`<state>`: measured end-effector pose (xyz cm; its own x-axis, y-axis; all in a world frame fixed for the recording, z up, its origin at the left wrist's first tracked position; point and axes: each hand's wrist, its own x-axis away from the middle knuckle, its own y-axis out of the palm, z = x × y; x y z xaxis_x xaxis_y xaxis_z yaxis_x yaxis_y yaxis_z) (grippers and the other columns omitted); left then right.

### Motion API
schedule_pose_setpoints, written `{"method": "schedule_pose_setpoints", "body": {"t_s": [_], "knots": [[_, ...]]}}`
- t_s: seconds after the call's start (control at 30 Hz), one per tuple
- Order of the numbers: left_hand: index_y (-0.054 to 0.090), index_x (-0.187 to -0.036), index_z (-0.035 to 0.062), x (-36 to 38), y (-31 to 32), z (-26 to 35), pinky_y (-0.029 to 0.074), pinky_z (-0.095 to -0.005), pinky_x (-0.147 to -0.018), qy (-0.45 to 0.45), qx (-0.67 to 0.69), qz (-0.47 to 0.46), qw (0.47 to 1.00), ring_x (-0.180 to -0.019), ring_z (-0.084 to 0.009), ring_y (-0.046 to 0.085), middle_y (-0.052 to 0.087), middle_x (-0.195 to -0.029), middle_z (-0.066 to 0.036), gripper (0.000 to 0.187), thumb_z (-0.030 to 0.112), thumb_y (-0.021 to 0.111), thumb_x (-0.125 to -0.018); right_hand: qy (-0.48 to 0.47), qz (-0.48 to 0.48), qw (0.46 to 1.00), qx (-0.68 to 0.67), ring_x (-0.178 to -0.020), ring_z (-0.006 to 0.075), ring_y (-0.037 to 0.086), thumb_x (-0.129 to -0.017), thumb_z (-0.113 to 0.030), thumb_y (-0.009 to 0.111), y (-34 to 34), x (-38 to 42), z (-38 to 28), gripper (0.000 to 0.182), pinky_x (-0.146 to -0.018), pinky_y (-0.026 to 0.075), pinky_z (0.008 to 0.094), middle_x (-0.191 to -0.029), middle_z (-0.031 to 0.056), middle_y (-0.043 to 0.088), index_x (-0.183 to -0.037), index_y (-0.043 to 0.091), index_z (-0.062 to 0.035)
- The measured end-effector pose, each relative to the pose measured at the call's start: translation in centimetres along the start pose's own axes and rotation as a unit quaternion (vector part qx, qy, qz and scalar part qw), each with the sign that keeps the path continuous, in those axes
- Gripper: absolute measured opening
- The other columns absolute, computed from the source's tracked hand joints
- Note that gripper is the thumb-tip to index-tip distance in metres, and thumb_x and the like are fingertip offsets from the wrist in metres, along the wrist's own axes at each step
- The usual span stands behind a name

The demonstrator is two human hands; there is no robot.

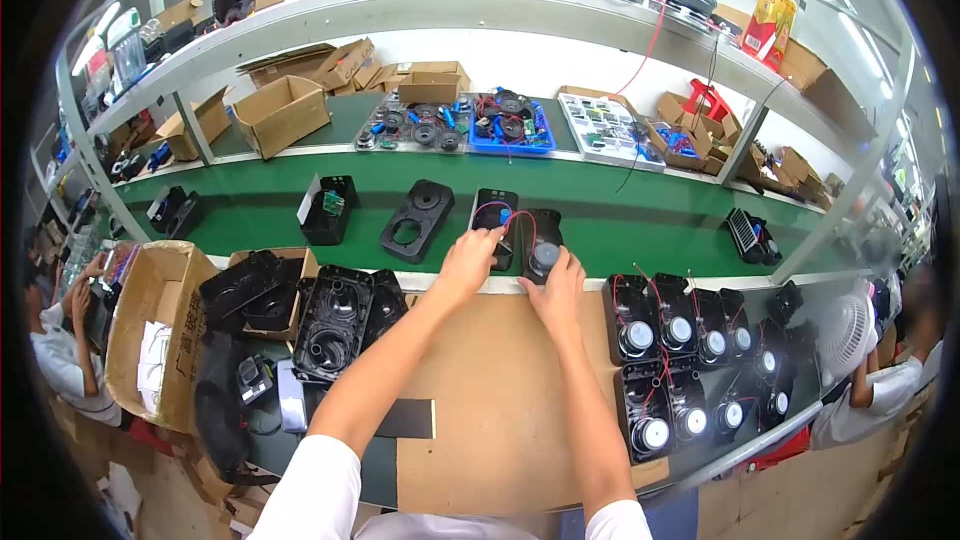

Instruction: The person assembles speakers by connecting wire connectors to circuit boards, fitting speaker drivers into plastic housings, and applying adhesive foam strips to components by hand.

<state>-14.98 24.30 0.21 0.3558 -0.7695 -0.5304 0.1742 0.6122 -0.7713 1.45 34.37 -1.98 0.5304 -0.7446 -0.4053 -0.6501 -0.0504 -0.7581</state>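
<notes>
My left hand (468, 258) grips the near end of a black speaker shell (493, 212) with red and blue wires, lying on the green conveyor belt (620, 225). Beside it, my right hand (553, 280) holds a second black shell with a round speaker driver (543, 240) at the belt's near edge. A red wire loops between the two shells. Both arms reach forward over the brown worktop (490, 400).
Rows of finished shells with drivers (680, 360) lie at the right. Empty black shells (335, 320) and a cardboard box (150, 330) sit at the left. More housings (418, 220) rest on the belt. Other people work at both sides.
</notes>
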Motion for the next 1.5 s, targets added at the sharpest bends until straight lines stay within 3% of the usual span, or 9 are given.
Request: {"method": "schedule_pose_setpoints", "body": {"t_s": [0.17,0.33,0.47,0.7,0.8,1.07,1.17,1.23,1.5], "knots": [[0.07,-0.115,0.0049,-3.7,-3.4,-3.2,0.053,-0.0472,-0.09,-0.026,-0.088,0.086,0.992,-0.102,-0.0388,0.063,0.069,-0.107,-0.018,0.036,0.001,0.065,-0.079,-0.038,0.01,0.999,0.03,-0.132,0.0439,0.046,-0.084,-0.028,0.081,-3.7,0.6,0.2,0.068,-0.106,0.044,0.0517,-0.138,0.0255,0.052,-0.135,0.049,0.0026],[0.017,-0.157,0.0017,-2.5,-1.1,-9.9,0.044,-0.0527,-0.11,-0.263,-0.226,-0.157,0.925,-0.135,-0.0519,0.042,0.038,-0.151,-0.031,0.108,0.013,0.081,-0.071,0.016,0.041,0.982,0.183,-0.12,0.0445,0.052,-0.076,-0.032,0.084,-9.2,1.4,5.8,0.07,-0.097,0.047,0.0529,-0.127,0.0261,0.056,-0.131,0.053,0.0004],[0.04,-0.135,-0.0037,-3.7,-1.8,-12.3,0.053,-0.052,-0.097,-0.281,-0.147,-0.127,0.94,-0.117,-0.0489,0.06,0.054,-0.133,-0.029,0.07,0.011,0.077,-0.078,0.138,-0.032,0.957,0.254,-0.117,0.043,0.056,-0.066,-0.055,0.088,-12.0,0.6,8.7,0.091,-0.095,0.048,0.0512,-0.121,0.03,0.058,-0.124,0.054,0.0066],[0.049,-0.124,-0.0097,6.8,-11.7,1.1,0.057,-0.0381,-0.081,-0.351,0.37,-0.086,0.856,-0.098,-0.0288,0.068,0.064,-0.112,-0.019,0.043,0.011,0.054,-0.087,0.092,-0.106,0.942,0.305,-0.105,0.0455,0.063,-0.058,-0.071,0.085,-11.0,3.0,9.9,0.116,-0.09,0.052,0.0513,-0.12,0.0322,0.059,-0.132,0.048,0.009],[0.039,-0.144,-0.0028,16.8,-13.3,7.2,0.057,-0.0394,-0.094,-0.41,0.562,-0.191,0.692,-0.116,-0.0325,0.067,0.067,-0.124,-0.028,0.056,0.009,0.051,-0.09,0.136,-0.081,0.937,0.312,-0.101,0.0413,0.065,-0.063,-0.063,0.086,-10.6,3.7,9.2,0.107,-0.089,0.053,0.0489,-0.114,0.0297,0.06,-0.132,0.043,0.0061],[0.024,-0.152,-0.0116,23.7,-15.2,13.4,0.033,-0.0484,-0.117,-0.154,0.227,-0.25,0.929,-0.137,-0.0423,0.042,0.04,-0.147,-0.034,0.079,0.037,0.06,-0.102,0.127,-0.091,0.952,0.262,-0.104,0.0506,0.064,-0.068,-0.051,0.087,-10.2,3.6,8.0,0.084,-0.089,0.052,0.0535,-0.115,0.0331,0.06,-0.122,0.053,0.0031],[0.069,-0.119,0.0041,18.0,-17.3,9.0,0.047,-0.0449,-0.103,0.021,0.095,-0.131,0.987,-0.119,-0.0378,0.058,0.063,-0.127,-0.018,0.038,0.026,0.075,-0.089,0.123,-0.092,0.948,0.279,-0.114,0.0505,0.059,-0.069,-0.052,0.086,-9.9,4.0,7.0,0.077,-0.094,0.049,0.0542,-0.121,0.0337,0.057,-0.115,0.061,0.0029],[0.074,-0.093,0.0026,12.3,-19.0,5.5,0.052,-0.0433,-0.088,-0.015,0.069,-0.088,0.994,-0.095,-0.0357,0.067,0.072,-0.094,-0.015,0.021,0.022,0.075,-0.086,0.059,-0.029,0.935,0.347,-0.126,0.0484,0.051,-0.072,-0.049,0.083,-9.2,5.7,7.4,0.063,-0.098,0.046,0.054,-0.129,0.0304,0.054,-0.108,0.068,0.001],[0.072,-0.09,-0.002,0.1,-14.0,-20.5,0.056,-0.0484,-0.078,-0.15,-0.176,-0.179,0.956,-0.088,-0.0422,0.069,0.072,-0.092,-0.026,0.046,0.04,0.084,-0.075,-0.072,-0.022,0.931,0.357,-0.115,0.0363,0.058,-0.086,-0.015,0.061,-6.9,5.5,5.9,0.021,-0.105,0.039,0.0567,-0.104,0.0149,0.07,-0.094,0.077,-0.0031]]}}
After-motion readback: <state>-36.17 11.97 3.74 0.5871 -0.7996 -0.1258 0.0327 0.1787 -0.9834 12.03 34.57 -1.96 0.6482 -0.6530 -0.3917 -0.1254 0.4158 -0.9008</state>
